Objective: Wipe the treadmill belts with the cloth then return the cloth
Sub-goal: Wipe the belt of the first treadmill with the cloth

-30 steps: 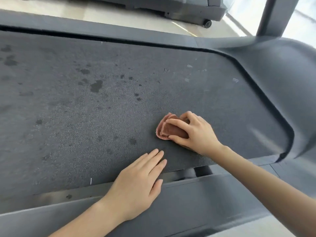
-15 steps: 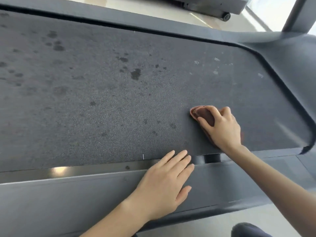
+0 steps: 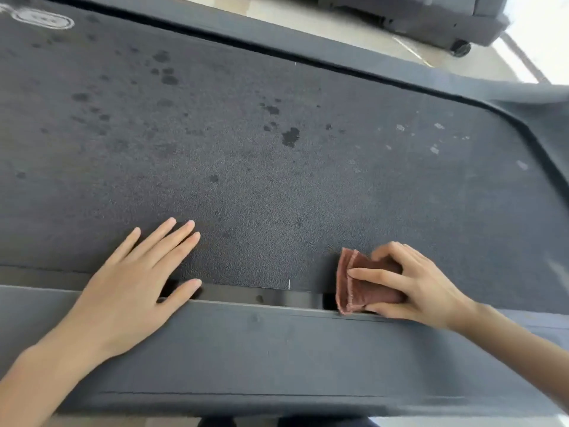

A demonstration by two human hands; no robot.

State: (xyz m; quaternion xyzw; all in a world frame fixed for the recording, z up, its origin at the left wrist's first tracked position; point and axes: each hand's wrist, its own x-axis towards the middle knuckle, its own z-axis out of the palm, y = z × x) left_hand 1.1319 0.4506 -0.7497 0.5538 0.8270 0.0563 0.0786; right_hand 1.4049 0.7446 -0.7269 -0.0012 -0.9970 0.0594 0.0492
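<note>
Belt: dark treadmill belt [image 3: 277, 186], dotted with darker spots [image 3: 290, 137].
Cloth: folded brown cloth [image 3: 366, 282] on the belt's near edge, overlapping the side rail [image 3: 277, 343].
Right hand [image 3: 421, 288]: fingers curled over the cloth, gripping it.
Left hand [image 3: 132, 285]: flat, fingers straight and spread, holding nothing, across the belt's near edge.
Beyond the belt: another machine's wheeled base [image 3: 431, 20].

light: bright daylight from top right | glare: blown-out corner | edges: wide-angle bend, slight blur
</note>
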